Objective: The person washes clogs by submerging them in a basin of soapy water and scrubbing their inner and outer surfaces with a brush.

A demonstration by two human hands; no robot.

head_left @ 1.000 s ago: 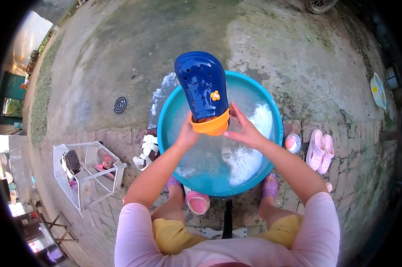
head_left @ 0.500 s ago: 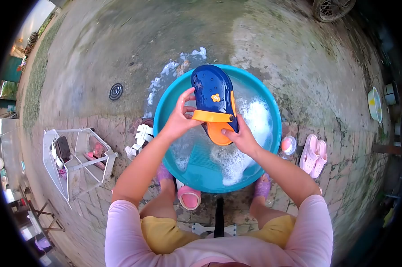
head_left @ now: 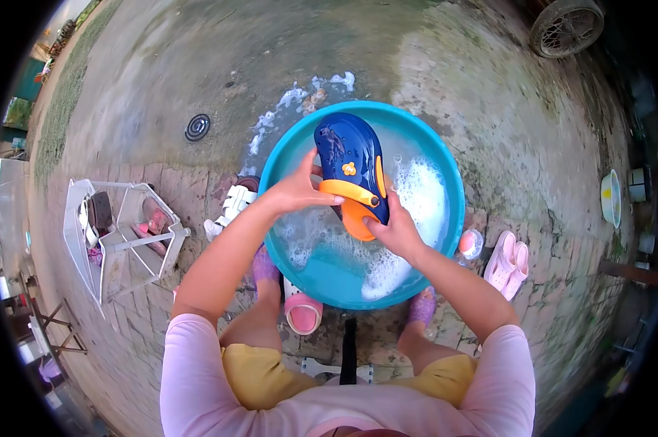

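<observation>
Blue clog (head_left: 349,146) held toe-outward over a turquoise basin (head_left: 456,200)

The blue clog is over the middle of the basin, its upper facing up, the rounded toe pointing at the basin's far rim and the heel at the near rim, on the person's side. Its long axis runs almost straight from far to near across the basin, turned slightly so that the toe sits a little closer to the basin's left side than the heel does. An orange strap (head_left: 347,192) crosses the back of the upper, and an orange footbed (head_left: 357,218) shows at the heel.

Reaching over the basin's left rim, the left hand (head_left: 298,191) grips the near-left edge: the thumb lies along the orange strap while the fingers open upward against the side, partly hidden there. Over the basin's near-right part, the right hand (head_left: 399,229) pinches the heel, its thumb pressed onto the orange footbed and its index finger stretched along the outer side. Its other fingers are out of sight, so I cannot tell whether they are spread or together. Both forearms slant inward from the basin's near side.

White foam (head_left: 424,200) floats along the basin's right side. Pink clogs (head_left: 499,264) stand right of the basin, and a white rack (head_left: 148,240) stands well to its left.
</observation>
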